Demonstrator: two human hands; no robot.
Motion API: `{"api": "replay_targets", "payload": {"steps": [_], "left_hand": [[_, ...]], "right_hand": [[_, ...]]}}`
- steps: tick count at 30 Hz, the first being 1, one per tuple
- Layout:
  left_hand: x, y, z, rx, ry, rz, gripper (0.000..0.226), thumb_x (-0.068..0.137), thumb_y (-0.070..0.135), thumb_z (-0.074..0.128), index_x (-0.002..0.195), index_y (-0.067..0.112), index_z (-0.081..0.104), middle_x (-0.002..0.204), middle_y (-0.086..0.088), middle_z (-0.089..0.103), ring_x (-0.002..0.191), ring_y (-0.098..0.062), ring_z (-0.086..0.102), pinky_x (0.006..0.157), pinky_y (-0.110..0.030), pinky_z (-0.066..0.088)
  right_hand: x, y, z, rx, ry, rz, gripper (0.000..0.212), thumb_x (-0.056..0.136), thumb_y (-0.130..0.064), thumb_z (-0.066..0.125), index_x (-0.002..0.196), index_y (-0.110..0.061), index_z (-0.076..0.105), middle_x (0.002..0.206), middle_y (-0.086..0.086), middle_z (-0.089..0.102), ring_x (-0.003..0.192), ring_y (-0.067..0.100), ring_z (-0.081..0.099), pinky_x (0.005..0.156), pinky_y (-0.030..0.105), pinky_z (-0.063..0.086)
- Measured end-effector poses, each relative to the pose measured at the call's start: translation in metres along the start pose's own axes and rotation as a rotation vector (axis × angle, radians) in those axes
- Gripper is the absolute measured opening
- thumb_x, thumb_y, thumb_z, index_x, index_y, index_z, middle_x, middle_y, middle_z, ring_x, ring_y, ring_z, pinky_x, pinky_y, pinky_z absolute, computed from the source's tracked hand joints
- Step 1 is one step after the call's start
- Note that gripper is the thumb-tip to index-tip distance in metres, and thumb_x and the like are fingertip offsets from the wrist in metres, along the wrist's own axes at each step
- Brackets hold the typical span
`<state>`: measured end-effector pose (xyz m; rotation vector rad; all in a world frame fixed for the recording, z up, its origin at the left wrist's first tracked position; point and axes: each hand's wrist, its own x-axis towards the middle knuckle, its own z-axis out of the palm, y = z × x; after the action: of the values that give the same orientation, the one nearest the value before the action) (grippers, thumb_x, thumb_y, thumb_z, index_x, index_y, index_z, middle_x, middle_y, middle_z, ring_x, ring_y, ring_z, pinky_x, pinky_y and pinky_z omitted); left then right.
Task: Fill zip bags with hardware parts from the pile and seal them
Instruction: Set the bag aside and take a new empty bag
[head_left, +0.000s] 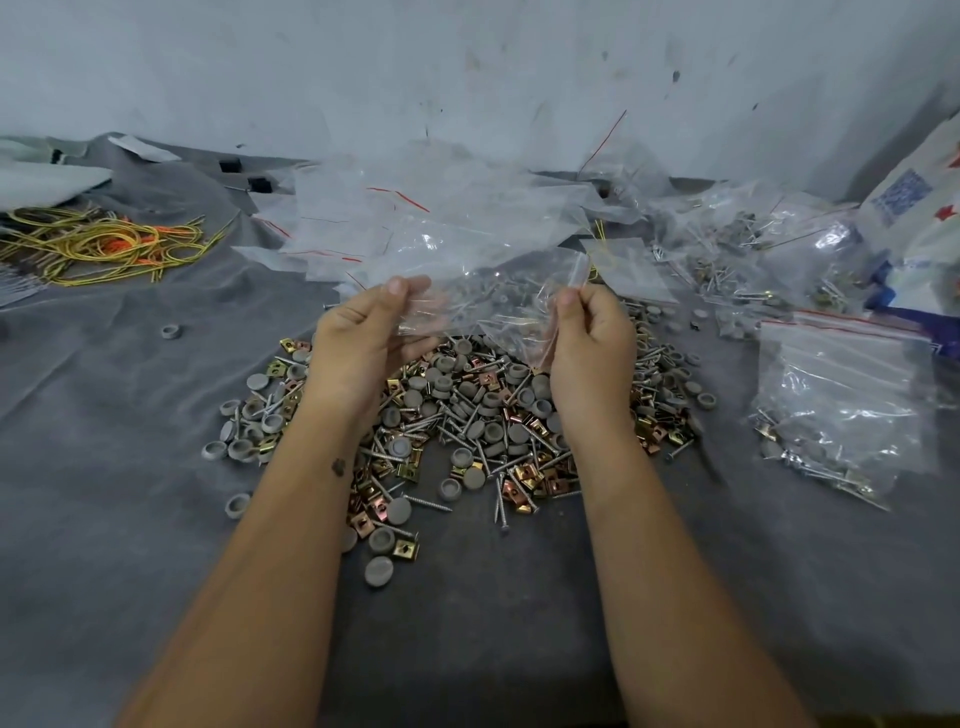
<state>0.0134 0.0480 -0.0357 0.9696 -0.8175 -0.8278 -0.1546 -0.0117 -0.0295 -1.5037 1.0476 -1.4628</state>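
Note:
A clear zip bag (478, 291) hangs between my two hands above the pile. My left hand (363, 338) pinches its left side with thumb over fingers. My right hand (589, 338) pinches the bag's right edge near the zip strip. Below them lies the pile of hardware (467, 415): grey round caps, silver screws and brass-coloured clips spread over the grey cloth (130, 493). I cannot tell whether the held bag has parts inside, since the pile shows through it.
A heap of empty zip bags (415, 208) lies behind the pile. Filled bags (836, 405) rest at the right, more (737, 244) at the back right. Yellow and orange cords (104, 244) lie at the left. A wall (467, 67) stands close behind.

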Motion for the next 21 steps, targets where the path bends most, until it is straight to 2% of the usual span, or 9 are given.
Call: {"api": "replay_targets", "payload": {"steps": [2,5,7,13,15,17,19,20,21], "left_hand": [[-0.0004,-0.0005,0.0005,0.032,0.003,0.002,0.025,0.085,0.036,0.062,0.098,0.019,0.074,0.087,-0.002,0.076,0.072,-0.012,0.071,0.064,-0.018,0.056],[-0.0019,-0.0013,0.0009,0.098,0.032,0.028,0.019,0.095,0.029,0.057,0.099,0.018,0.072,0.071,0.000,0.071,0.059,-0.006,0.067,0.055,-0.015,0.052],[-0.0029,-0.0015,0.0009,0.148,0.060,0.061,0.018,0.098,0.026,0.055,0.099,0.018,0.071,0.063,0.002,0.068,0.053,-0.003,0.064,0.050,-0.013,0.049],[-0.0003,-0.0025,-0.0013,0.202,0.163,0.116,0.007,0.093,0.019,0.065,0.091,0.015,0.071,0.064,0.001,0.071,0.054,-0.004,0.061,0.050,-0.015,0.048],[0.0017,-0.0030,-0.0034,0.179,0.194,0.115,0.005,0.092,0.015,0.066,0.090,0.014,0.071,0.064,0.003,0.070,0.055,-0.004,0.059,0.054,-0.015,0.050],[0.0041,-0.0031,-0.0057,0.150,0.218,0.119,0.007,0.094,0.011,0.064,0.097,0.013,0.070,0.065,0.005,0.069,0.058,-0.005,0.059,0.060,-0.017,0.052],[0.0056,-0.0030,-0.0059,0.174,0.263,0.122,0.017,0.096,0.009,0.060,0.112,0.013,0.063,0.071,0.006,0.067,0.064,-0.007,0.060,0.068,-0.019,0.054],[0.0056,-0.0030,-0.0051,0.217,0.291,0.126,0.026,0.096,0.009,0.060,0.122,0.015,0.058,0.077,0.006,0.065,0.071,-0.007,0.061,0.071,-0.018,0.054],[0.0050,-0.0033,-0.0041,0.282,0.322,0.135,0.036,0.096,0.011,0.061,0.131,0.016,0.053,0.087,0.006,0.062,0.082,-0.006,0.061,0.075,-0.016,0.052]], "right_hand": [[0.0002,0.0014,0.0008,-0.023,0.010,-0.002,0.023,0.102,-0.023,0.044,0.084,-0.019,0.057,0.069,0.001,0.052,0.061,0.021,0.048,0.057,0.044,0.049],[0.0014,0.0031,0.0021,-0.072,0.033,-0.017,0.021,0.102,-0.022,0.046,0.091,-0.012,0.061,0.069,-0.005,0.050,0.061,0.013,0.044,0.059,0.038,0.044],[0.0024,0.0036,0.0022,-0.087,0.018,-0.012,0.023,0.102,-0.022,0.046,0.093,-0.008,0.061,0.067,-0.005,0.048,0.060,0.013,0.044,0.060,0.039,0.045],[0.0021,0.0028,-0.0009,-0.020,-0.022,0.046,0.022,0.101,-0.024,0.048,0.092,-0.012,0.063,0.059,-0.007,0.045,0.051,0.009,0.039,0.056,0.044,0.047],[0.0014,0.0015,-0.0028,0.057,-0.090,0.080,0.021,0.102,-0.023,0.048,0.092,-0.015,0.065,0.056,-0.006,0.049,0.049,0.011,0.043,0.053,0.038,0.045],[0.0009,-0.0007,-0.0045,0.168,-0.179,0.125,0.022,0.101,-0.020,0.048,0.089,-0.016,0.066,0.053,0.000,0.055,0.044,0.014,0.046,0.046,0.031,0.041],[0.0006,-0.0027,-0.0054,0.250,-0.248,0.152,0.022,0.099,-0.013,0.051,0.086,-0.016,0.069,0.062,0.008,0.062,0.047,0.018,0.052,0.051,0.032,0.046],[0.0004,-0.0028,-0.0052,0.264,-0.271,0.154,0.021,0.098,-0.009,0.053,0.086,-0.014,0.070,0.066,0.011,0.064,0.050,0.018,0.056,0.051,0.030,0.050],[0.0005,-0.0021,-0.0047,0.265,-0.282,0.158,0.019,0.096,-0.007,0.055,0.087,-0.012,0.070,0.069,0.011,0.067,0.052,0.018,0.061,0.048,0.023,0.049]]}}
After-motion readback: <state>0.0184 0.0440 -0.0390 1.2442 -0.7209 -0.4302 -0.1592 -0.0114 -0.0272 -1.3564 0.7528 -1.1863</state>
